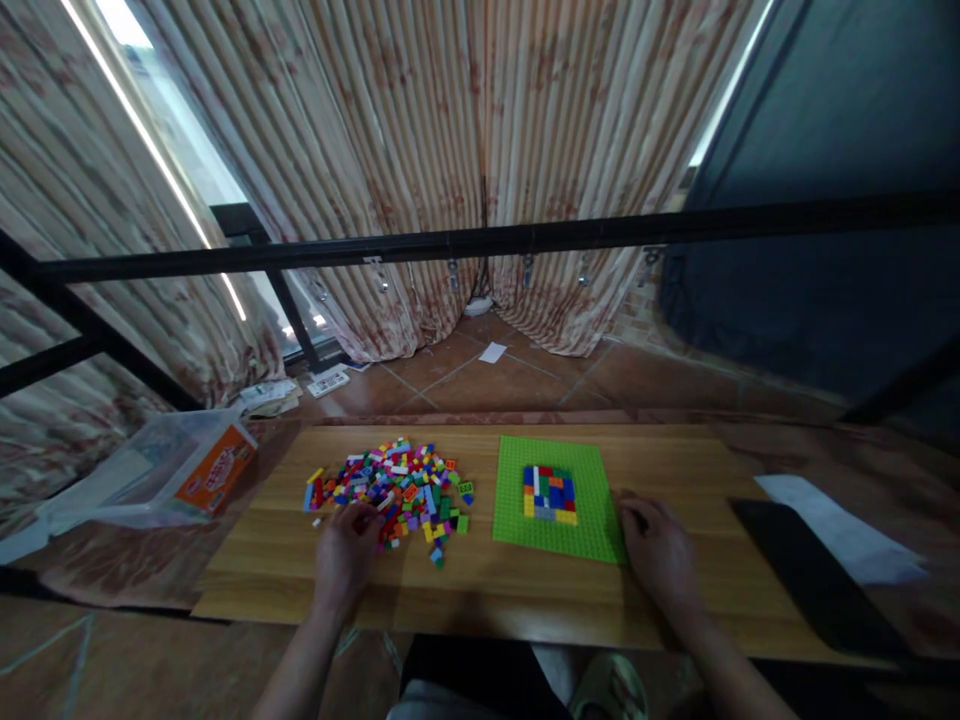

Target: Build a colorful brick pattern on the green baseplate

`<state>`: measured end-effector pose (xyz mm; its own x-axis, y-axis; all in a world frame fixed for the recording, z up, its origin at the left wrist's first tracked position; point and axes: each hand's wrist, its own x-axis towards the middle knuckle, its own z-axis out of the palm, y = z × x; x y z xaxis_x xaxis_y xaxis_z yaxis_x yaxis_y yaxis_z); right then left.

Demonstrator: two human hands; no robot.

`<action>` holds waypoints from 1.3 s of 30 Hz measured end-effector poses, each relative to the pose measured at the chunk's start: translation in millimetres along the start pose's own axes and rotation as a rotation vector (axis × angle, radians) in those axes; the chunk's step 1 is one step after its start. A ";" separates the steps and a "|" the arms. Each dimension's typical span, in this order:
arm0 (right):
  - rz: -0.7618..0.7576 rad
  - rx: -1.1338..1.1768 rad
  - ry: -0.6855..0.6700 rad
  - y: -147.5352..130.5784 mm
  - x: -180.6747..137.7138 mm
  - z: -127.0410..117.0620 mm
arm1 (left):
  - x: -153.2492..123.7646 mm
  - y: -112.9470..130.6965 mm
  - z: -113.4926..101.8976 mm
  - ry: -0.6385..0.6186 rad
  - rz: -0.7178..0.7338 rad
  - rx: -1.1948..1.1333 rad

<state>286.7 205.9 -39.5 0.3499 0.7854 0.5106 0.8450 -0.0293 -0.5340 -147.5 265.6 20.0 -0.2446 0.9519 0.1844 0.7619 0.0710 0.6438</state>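
A pile of small coloured bricks (397, 488) lies on the left half of a wooden board (480, 590). A green baseplate (581, 520) lies right of the pile, with a small block of red, blue, orange, yellow and white bricks (550, 492) pressed onto its middle. My left hand (345, 555) rests at the near edge of the pile, its fingers curled among the bricks; what they hold is hidden. My right hand (656, 550) lies on the board at the baseplate's near right corner, fingers bent and touching its edge.
A clear plastic box with an orange label (187, 470) lies left of the board. A black flat object (814, 575) and a white sheet (840, 525) lie to the right. A black metal rail (480, 240) crosses in front of curtains. Papers lie on the tiled floor.
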 end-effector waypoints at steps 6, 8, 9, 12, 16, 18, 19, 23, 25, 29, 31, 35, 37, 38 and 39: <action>0.008 0.027 0.006 -7.7 1.7 -3.3 | 0.5 8.1 -5.6 0.092 0.106 -0.074; 0.016 0.026 0.006 -9.9 2.2 -4.1 | -2.4 18.1 -3.1 0.086 0.137 -0.117; 0.021 0.027 0.002 -10.7 2.4 -4.2 | -5.1 24.6 0.1 0.080 0.141 -0.161; 0.032 0.032 -0.001 -11.2 2.4 -3.8 | -18.6 47.7 15.8 0.041 0.105 -0.347; 0.038 0.035 -0.001 -9.3 1.8 -2.1 | -38.0 81.1 39.2 -0.272 0.053 -0.466; 0.044 0.035 -0.008 -9.2 1.8 -1.8 | -43.0 95.9 48.6 -0.343 0.057 -0.502; 0.047 0.036 -0.009 -9.6 1.9 -1.9 | -44.1 102.5 52.7 -0.367 0.069 -0.508; 0.053 0.060 -0.012 -13.1 3.1 -3.0 | -43.4 124.0 66.6 -0.423 0.162 -0.450; 0.057 0.087 -0.005 -15.0 3.9 -3.5 | -43.3 132.9 72.2 -0.438 0.219 -0.396; 0.060 0.106 0.002 -17.0 4.9 -3.9 | -44.4 149.9 81.0 -0.539 0.367 -0.291; 0.066 0.102 0.001 -17.1 5.1 -3.7 | -43.2 158.7 84.6 -0.611 0.462 -0.228; 0.069 0.107 0.015 -16.5 5.0 -2.8 | -32.1 176.7 92.2 -0.700 0.658 -0.087; 0.065 0.111 0.017 -16.4 5.0 -2.2 | -23.1 185.5 96.2 -0.724 0.780 -0.032; 0.065 0.109 0.017 -16.5 5.0 -2.0 | -18.3 189.9 98.0 -0.736 0.839 -0.010; 0.066 0.107 0.014 -16.6 5.0 -1.9 | -13.5 194.1 99.8 -0.751 0.890 0.010</action>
<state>275.2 209.1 -26.9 0.4100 0.7751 0.4808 0.7718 -0.0140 -0.6357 63.5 296.3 68.4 0.7933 0.6035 0.0801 0.4909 -0.7120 0.5021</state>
